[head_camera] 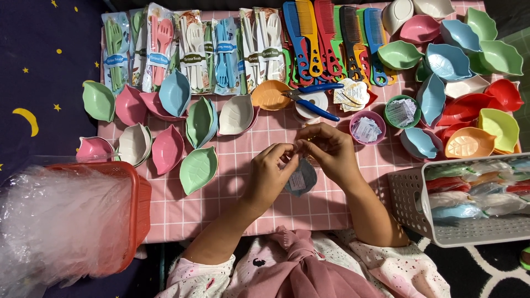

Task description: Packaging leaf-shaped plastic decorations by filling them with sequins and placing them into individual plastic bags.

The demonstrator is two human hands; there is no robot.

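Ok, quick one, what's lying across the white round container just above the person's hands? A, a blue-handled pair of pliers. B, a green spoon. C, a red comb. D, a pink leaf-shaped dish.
A: the blue-handled pliers lie across the top of the white round container, just beyond the left hand and the right hand; the combs sit farther back.
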